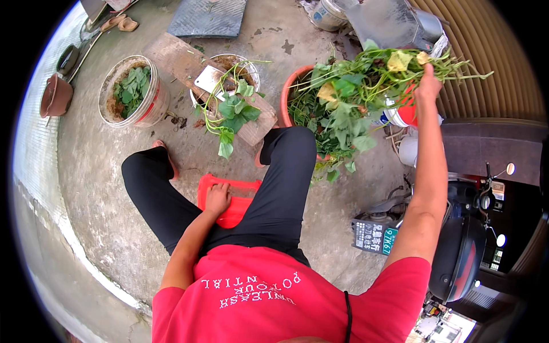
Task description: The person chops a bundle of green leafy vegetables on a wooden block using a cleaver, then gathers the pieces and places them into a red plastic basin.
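Observation:
My right hand (429,86) reaches far to the right and grips a bunch of leafy green vines (372,77) with some yellowed leaves. The bunch spreads over a round orange-red tub (287,97) heaped with more vines. Between my thighs, my left hand (218,199) has its fingers curled over the rim of a red plastic stool (243,210). Ahead of me a wooden board (171,56) lies across a white bucket (251,74). On the board are a cleaver (209,79) with a pale blade and a few leafy stems (235,108).
A dirty white bucket (157,100) with cut leaves stands at the left. Farther left is a brown pot (56,96). A dark ridged mat (207,17) lies at the back. A scooter (460,251) and a ribbed shutter (497,68) flank the right side.

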`<state>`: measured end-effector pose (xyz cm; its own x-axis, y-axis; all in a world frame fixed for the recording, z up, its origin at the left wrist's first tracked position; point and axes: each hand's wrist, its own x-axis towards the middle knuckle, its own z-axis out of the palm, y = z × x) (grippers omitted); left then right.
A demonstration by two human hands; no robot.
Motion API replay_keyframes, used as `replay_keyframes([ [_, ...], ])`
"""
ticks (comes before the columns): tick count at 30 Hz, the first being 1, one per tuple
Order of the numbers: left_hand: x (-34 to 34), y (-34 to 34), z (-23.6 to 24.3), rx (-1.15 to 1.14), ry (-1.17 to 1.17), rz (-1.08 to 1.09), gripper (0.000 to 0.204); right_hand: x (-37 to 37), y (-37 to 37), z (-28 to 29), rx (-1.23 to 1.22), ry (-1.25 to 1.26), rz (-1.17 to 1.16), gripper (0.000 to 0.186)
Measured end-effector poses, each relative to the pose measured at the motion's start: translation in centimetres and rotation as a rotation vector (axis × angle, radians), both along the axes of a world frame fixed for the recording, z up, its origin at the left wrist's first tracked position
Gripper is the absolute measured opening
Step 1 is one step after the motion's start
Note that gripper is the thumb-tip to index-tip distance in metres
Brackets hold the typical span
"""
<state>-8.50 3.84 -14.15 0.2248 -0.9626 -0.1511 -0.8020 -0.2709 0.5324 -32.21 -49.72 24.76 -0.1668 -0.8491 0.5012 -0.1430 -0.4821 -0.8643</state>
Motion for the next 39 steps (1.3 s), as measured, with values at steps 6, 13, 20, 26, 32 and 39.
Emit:
replay_keyframes([
  [6,0.1,-0.1,0.1,-0.028,0.027,-0.023,0.028,3.7,0.8,5.6,-0.104,-0.016,0.194,0.037],
  [13,0.9,-0.4,0.1,-0.018,0.026,0.023,0.029,8.5,0.5,9.3,-0.128,0.091,0.265,0.032],
  [20,1.4,-0.3,0.8,-0.055,0.098,0.095,0.032,20.4,12.8,12.0,0.034,-0.14,0.586,0.026],
  [26,1.5,0.2,0.8,-0.111,0.098,0.178,0.03,27.7,17.8,12.4,0.111,-0.297,0.947,0.026],
  [32,1.7,0.3,1.2,-0.145,0.132,0.239,0.028,32.5,19.6,9.9,0.203,-0.501,1.125,0.028],
  [39,2.2,1.1,1.4,-0.164,0.151,0.223,0.031,31.7,18.1,-5.9,0.527,-0.668,0.86,0.033],
])
